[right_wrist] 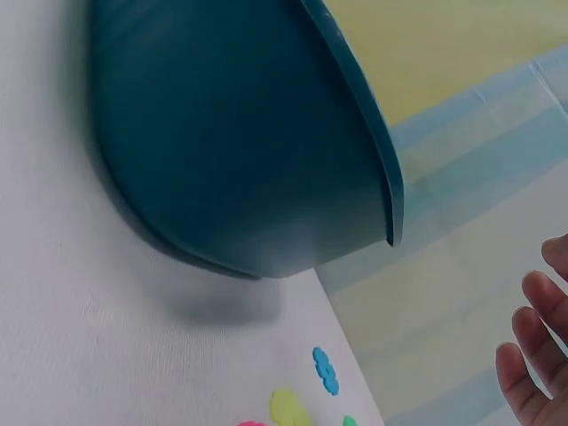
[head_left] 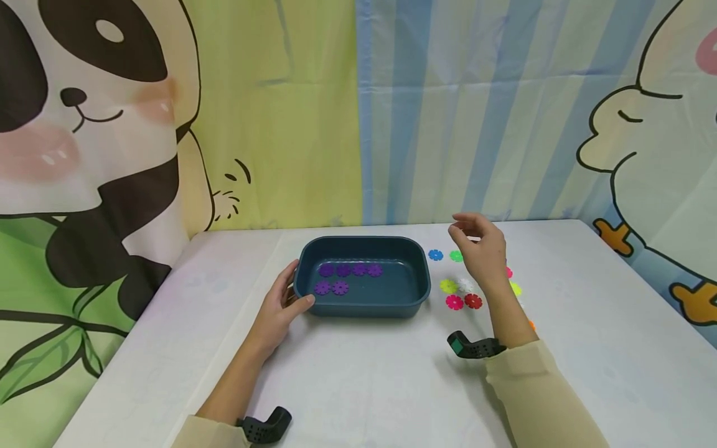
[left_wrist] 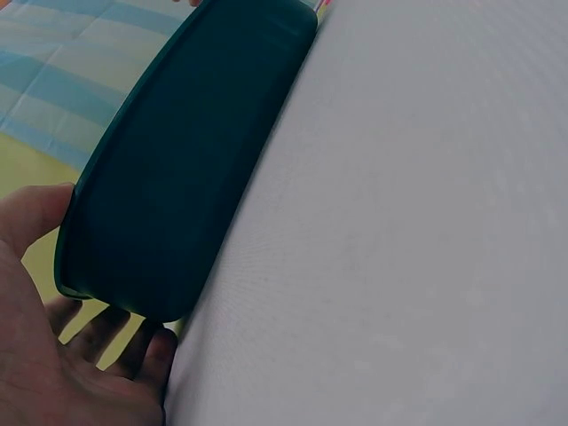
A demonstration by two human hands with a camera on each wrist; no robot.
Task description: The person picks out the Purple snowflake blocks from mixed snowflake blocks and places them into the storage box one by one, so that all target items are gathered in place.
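A dark blue-green plastic tub (head_left: 386, 309) stands on the white table, with several purple notched discs (head_left: 340, 288) lying flat inside it. My left hand (head_left: 274, 317) grips the tub's left end, the thumb at the rim and the other fingers against the outer side. In the left wrist view, the same hand (left_wrist: 53, 364) is at the tub wall (left_wrist: 169, 169). My right hand (head_left: 485, 252) is raised over the loose discs, right of the tub, its fingers loosely bent. Nothing shows in its grasp in the right wrist view, where its fingers (right_wrist: 537, 342) are partly cut off.
Right of the tub lie loose notched discs: blue (head_left: 435, 255), green (head_left: 456, 256), yellow (head_left: 449, 286), pink (head_left: 454, 302) and red (head_left: 473, 301), with others partly behind my right arm. A printed curtain (head_left: 426, 124) hangs behind the table (head_left: 358, 379).
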